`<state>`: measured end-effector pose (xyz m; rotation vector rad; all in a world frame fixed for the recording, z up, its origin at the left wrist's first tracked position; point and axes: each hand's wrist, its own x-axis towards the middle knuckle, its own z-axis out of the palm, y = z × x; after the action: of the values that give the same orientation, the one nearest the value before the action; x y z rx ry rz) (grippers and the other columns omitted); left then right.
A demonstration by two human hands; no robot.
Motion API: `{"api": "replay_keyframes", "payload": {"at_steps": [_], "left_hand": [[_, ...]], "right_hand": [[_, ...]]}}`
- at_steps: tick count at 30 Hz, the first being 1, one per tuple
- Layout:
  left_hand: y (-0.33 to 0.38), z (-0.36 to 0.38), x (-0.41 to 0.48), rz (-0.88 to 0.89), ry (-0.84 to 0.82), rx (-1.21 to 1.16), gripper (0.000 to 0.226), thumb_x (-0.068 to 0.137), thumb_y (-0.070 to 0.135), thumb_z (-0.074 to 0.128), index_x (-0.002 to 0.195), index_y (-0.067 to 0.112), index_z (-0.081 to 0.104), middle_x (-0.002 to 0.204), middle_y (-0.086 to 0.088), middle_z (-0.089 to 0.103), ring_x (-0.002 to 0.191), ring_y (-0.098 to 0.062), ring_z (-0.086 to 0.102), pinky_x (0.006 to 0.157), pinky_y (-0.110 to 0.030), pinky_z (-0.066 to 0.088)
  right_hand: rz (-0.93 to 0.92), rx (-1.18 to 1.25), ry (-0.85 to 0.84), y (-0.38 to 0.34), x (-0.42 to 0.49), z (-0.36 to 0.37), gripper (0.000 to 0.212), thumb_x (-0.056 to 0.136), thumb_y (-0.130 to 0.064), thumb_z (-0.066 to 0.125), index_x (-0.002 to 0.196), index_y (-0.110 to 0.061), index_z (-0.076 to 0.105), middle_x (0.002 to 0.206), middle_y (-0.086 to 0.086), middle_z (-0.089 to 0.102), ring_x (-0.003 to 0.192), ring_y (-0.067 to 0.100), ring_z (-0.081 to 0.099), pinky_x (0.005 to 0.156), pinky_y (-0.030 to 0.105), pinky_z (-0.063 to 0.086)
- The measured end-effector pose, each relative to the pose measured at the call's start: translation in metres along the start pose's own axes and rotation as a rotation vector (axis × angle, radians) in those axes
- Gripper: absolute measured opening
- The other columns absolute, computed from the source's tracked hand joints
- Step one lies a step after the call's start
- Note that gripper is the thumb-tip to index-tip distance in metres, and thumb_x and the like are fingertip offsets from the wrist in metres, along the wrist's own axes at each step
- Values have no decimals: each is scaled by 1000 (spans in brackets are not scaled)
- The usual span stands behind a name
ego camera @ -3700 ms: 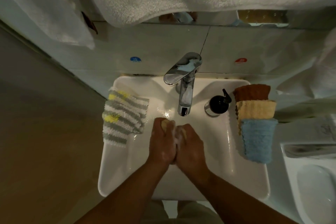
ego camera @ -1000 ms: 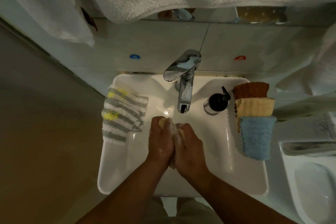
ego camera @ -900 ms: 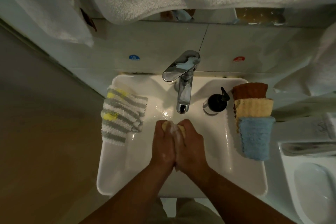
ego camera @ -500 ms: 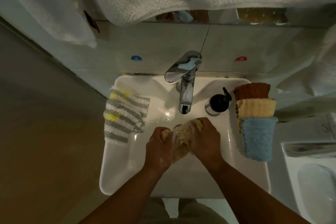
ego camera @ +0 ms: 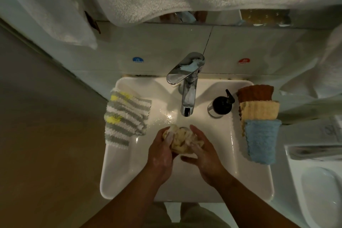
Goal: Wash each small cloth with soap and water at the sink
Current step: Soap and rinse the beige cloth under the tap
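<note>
Right hand is pulling back toward left hand since the stretch half a second ago. Both are gripping the bunched soapy cloth, fingers curling round it, over the sink below the faucet.

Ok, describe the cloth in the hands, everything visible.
The cloth is pale yellow, soft and nubbly, and looks wet and soapy. It is crumpled into a wad over the sink basin, just in front of the faucet spout. The left hand grips its left side; the right hand holds its right side.
</note>
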<state>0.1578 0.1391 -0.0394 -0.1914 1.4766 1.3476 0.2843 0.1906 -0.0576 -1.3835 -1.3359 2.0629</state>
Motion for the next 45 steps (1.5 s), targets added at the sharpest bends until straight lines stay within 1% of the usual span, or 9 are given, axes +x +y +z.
{"api": "replay_keyframes", "payload": {"at_steps": [4, 11, 16, 19, 21, 27, 34, 39, 45], "left_hand": [[-2, -3, 3, 109, 47, 79, 22, 104, 10, 49, 120, 17, 63, 116, -18, 69, 102, -31, 70, 76, -38, 60], [-9, -2, -4, 224, -7, 199, 32, 105, 22, 49, 136, 30, 54, 122, -4, 62, 96, -20, 71, 65, -30, 59], [-7, 10, -5, 328, -43, 397, 14, 102, 43, 52, 110, 31, 50, 103, -8, 65, 75, -15, 67, 54, -25, 52], [0, 11, 7, 347, 16, 454, 10, 103, 38, 51, 110, 30, 50, 100, -7, 67, 84, -19, 70, 73, -42, 60], [2, 9, 7, 347, 44, 410, 8, 105, 33, 50, 110, 28, 54, 97, -4, 69, 86, -19, 71, 76, -36, 59], [-13, 9, -8, 465, -145, 533, 9, 102, 39, 50, 98, 35, 56, 91, -1, 67, 75, -16, 65, 58, -35, 55], [-3, 4, 8, 462, 61, 510, 13, 104, 33, 48, 97, 27, 57, 84, 2, 68, 77, -18, 67, 67, -39, 55], [-12, 9, -6, 455, -115, 536, 10, 98, 42, 55, 102, 33, 53, 83, -4, 65, 63, -14, 57, 53, -33, 46], [-1, 6, 9, 362, 103, 456, 8, 103, 30, 48, 99, 33, 55, 96, -4, 68, 87, -24, 69, 78, -54, 59]], "right_hand": [[-139, -93, 118, -1, 7, 3, 34, 91, -7, 71, 118, -27, 67, 109, 0, 74, 102, 18, 72, 81, 38, 62], [-200, -112, 398, -3, 21, 6, 3, 101, -22, 60, 98, -22, 59, 93, 5, 69, 87, 25, 70, 72, 52, 62], [-185, -268, 377, -9, 23, 22, 14, 102, -33, 55, 91, -28, 60, 79, -2, 68, 73, 16, 69, 67, 47, 60], [-285, -350, 352, -7, 8, 40, 13, 103, -22, 53, 94, -18, 62, 76, -4, 68, 69, 8, 67, 63, 31, 56], [-364, -400, 282, -11, -1, 44, 19, 105, -26, 49, 98, -13, 61, 77, -6, 67, 69, 5, 65, 59, 20, 51], [-92, -393, 411, -9, 36, 21, 37, 96, -55, 50, 78, -25, 58, 71, 0, 66, 70, 18, 68, 71, 51, 58], [-326, -602, 230, -19, 5, 38, 22, 105, -27, 51, 93, -10, 56, 72, -10, 58, 68, -2, 61, 54, 13, 44], [-105, -576, 409, -20, 41, 21, 33, 103, -37, 51, 80, -12, 54, 68, -4, 58, 65, 13, 59, 61, 28, 44], [-291, -578, 177, -21, -1, 36, 23, 105, -29, 50, 92, -11, 55, 73, -5, 62, 69, 6, 63, 52, 19, 47]]}}
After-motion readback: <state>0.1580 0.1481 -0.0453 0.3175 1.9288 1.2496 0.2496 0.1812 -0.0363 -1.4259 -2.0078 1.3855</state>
